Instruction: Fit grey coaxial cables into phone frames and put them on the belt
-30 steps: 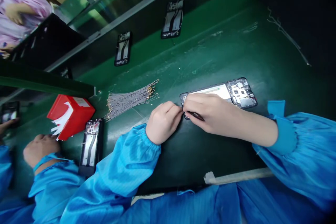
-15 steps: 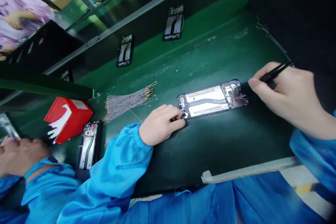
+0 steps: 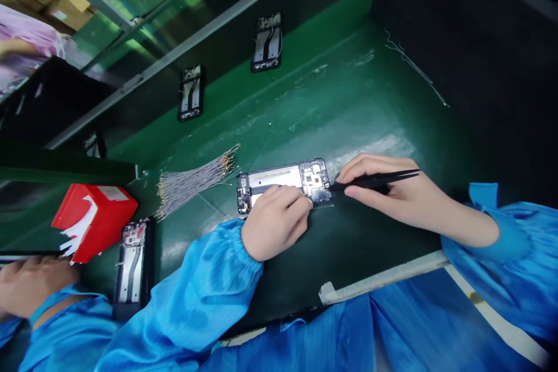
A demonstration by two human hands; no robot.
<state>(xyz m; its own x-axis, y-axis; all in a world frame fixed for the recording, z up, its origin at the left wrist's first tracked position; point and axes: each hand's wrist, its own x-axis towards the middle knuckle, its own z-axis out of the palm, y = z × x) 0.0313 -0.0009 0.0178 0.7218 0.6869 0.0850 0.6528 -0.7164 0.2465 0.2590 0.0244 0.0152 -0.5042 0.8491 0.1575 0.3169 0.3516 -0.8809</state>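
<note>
The biggest thing was the green table (image 3: 314, 110), under both hands. On its left side sat a red box (image 3: 104, 221). An open phone (image 3: 288, 175) lay flat near the middle of the table, just right of a bunch of gray wires (image 3: 196, 185). The right hand (image 3: 403, 197) was close to the phone's right end. The left hand (image 3: 278, 221) lay on the phone's near edge with curled fingers, but I could not tell if it squeezed. Smallest were the black tweezers (image 3: 394, 176), pinched in the right hand.

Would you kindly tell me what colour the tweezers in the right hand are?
The tweezers are black, best seen in the head view.
</note>
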